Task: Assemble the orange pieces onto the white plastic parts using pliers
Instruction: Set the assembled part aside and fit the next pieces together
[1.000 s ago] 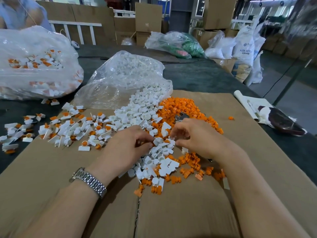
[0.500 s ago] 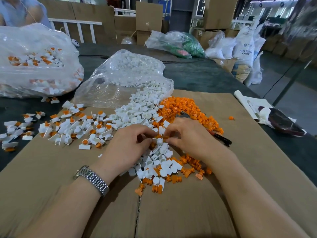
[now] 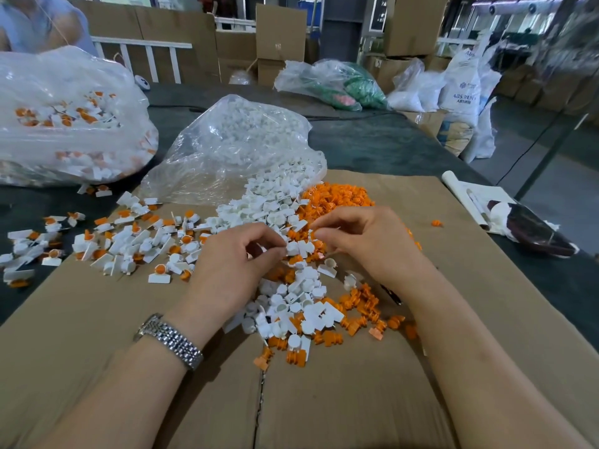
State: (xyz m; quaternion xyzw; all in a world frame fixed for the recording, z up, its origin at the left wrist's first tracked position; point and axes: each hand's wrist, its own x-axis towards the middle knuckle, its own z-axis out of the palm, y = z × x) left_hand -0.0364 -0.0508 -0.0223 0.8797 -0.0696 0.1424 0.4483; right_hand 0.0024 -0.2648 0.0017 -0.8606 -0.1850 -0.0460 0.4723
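Both hands work mid-pile: left hand (image 3: 238, 254) pinches a white part (image 3: 292, 247); right hand (image 3: 363, 241) pinches, probably an orange piece. Next: seat them; pliers (image 3: 390, 294) lie under the right wrist.

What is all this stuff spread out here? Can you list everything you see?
White plastic parts: many, white, heaped mid-cardboard.
Orange pieces: many, orange, pile behind the hands.
Assembled pieces: many, white and orange, scattered left.
Clear bag of white parts: one, behind the heap.
Clear bag of assembled pieces: one, far left.
Cardboard sheet: one, brown, work surface.
Pliers: one, dark, mostly hidden under right wrist.
Wristwatch: one, silver, left wrist.
Left hand: pinches a white part.
Right hand: pinches something small.
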